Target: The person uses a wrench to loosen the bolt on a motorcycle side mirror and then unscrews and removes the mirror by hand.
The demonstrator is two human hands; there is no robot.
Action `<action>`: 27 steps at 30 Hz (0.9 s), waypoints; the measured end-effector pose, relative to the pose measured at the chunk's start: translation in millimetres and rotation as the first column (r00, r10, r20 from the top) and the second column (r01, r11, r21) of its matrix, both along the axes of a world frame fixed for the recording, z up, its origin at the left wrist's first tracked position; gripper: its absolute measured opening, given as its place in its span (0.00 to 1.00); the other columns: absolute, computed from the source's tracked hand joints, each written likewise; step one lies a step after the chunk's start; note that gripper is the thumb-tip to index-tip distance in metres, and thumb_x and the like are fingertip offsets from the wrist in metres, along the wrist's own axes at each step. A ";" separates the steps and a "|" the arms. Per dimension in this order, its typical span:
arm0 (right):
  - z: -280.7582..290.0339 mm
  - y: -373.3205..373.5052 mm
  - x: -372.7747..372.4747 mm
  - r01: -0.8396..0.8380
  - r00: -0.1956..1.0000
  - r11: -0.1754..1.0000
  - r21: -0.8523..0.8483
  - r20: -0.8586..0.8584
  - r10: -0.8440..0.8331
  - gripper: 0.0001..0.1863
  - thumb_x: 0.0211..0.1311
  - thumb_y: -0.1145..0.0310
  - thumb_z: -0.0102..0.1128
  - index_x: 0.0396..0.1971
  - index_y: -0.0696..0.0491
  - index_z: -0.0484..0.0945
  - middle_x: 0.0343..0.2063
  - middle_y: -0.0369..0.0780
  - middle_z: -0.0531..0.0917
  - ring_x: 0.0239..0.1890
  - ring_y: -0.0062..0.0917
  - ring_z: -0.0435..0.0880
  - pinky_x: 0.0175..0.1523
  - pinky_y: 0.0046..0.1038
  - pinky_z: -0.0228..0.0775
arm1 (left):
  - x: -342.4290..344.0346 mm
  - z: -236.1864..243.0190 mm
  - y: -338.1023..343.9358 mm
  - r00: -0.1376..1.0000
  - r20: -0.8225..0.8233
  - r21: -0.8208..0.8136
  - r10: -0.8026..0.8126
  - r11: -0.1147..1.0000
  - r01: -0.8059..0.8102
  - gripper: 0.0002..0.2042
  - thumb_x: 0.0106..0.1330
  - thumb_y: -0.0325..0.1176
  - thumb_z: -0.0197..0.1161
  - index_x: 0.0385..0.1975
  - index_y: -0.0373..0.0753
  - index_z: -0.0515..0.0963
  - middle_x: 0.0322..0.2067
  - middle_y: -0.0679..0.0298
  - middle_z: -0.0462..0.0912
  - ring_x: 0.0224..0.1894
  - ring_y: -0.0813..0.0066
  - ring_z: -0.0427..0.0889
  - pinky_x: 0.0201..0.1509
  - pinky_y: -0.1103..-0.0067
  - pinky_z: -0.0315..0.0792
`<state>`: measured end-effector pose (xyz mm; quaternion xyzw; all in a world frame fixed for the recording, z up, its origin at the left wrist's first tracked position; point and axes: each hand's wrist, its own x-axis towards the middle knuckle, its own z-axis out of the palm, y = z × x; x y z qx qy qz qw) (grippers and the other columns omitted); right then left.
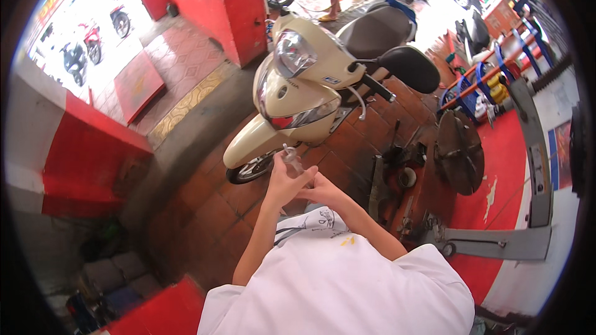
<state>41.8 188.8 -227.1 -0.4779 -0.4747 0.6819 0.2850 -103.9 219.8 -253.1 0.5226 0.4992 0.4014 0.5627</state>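
Both hands meet at chest height before a parked cream scooter (304,87): the left hand (282,183) is closed around a small clear, bulb-like part (292,158), lifted as if for a closer look, while the right hand (323,191), fingers curled, steadies it from just below. Tools clutter the red tiled floor (205,198).

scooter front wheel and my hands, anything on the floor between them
Nothing: in the head view only bare brown floor tiles separate the front wheel from the hands, left hand, right hand.
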 end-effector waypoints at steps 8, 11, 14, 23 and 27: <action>6.1 -2.9 39.3 0.198 0.891 0.939 -0.281 -0.347 -0.292 0.15 0.65 0.66 0.61 0.20 0.46 0.67 0.12 0.23 0.61 0.12 0.08 0.55 0.18 0.18 0.42 | -4.0 13.8 2.2 0.947 0.158 -0.080 -0.279 0.953 0.293 0.29 0.62 0.36 0.69 0.60 0.35 0.64 0.50 0.57 0.74 0.52 0.69 0.76 0.57 0.73 0.72; 5.2 -0.4 55.4 0.195 0.890 0.935 -0.295 -0.347 -0.295 0.23 0.66 0.69 0.59 0.14 0.43 0.59 0.12 0.23 0.57 0.12 0.08 0.52 0.18 0.17 0.40 | -13.3 -17.1 2.1 0.939 0.147 -0.131 -0.311 0.935 0.330 0.21 0.65 0.34 0.66 0.55 0.34 0.70 0.44 0.58 0.79 0.49 0.70 0.79 0.53 0.76 0.72; -7.7 -1.5 74.9 0.143 0.891 0.964 -0.225 -0.394 -0.225 0.22 0.65 0.66 0.61 0.15 0.43 0.60 0.12 0.23 0.59 0.12 0.08 0.54 0.17 0.19 0.39 | -16.3 -34.2 -2.9 0.953 0.203 -0.238 -0.225 0.932 0.271 0.17 0.65 0.31 0.65 0.52 0.34 0.73 0.43 0.61 0.80 0.47 0.74 0.79 0.52 0.78 0.72; -23.8 23.2 118.4 -0.099 0.769 0.924 -0.368 -0.618 -0.164 0.22 0.72 0.60 0.53 0.17 0.43 0.57 0.12 0.22 0.56 0.12 0.07 0.51 0.17 0.17 0.39 | 26.3 -20.6 4.4 0.944 0.285 -0.283 -0.167 0.926 0.249 0.16 0.68 0.30 0.62 0.53 0.33 0.72 0.46 0.59 0.80 0.48 0.73 0.79 0.55 0.76 0.72; -30.1 48.3 138.6 -0.312 0.671 0.848 -0.428 -0.732 -0.123 0.23 0.75 0.50 0.43 0.18 0.44 0.59 0.11 0.23 0.55 0.11 0.09 0.50 0.17 0.17 0.42 | 61.2 7.2 16.9 0.925 0.357 -0.234 -0.128 0.947 0.221 0.16 0.73 0.34 0.54 0.55 0.33 0.71 0.49 0.60 0.79 0.51 0.73 0.78 0.56 0.75 0.71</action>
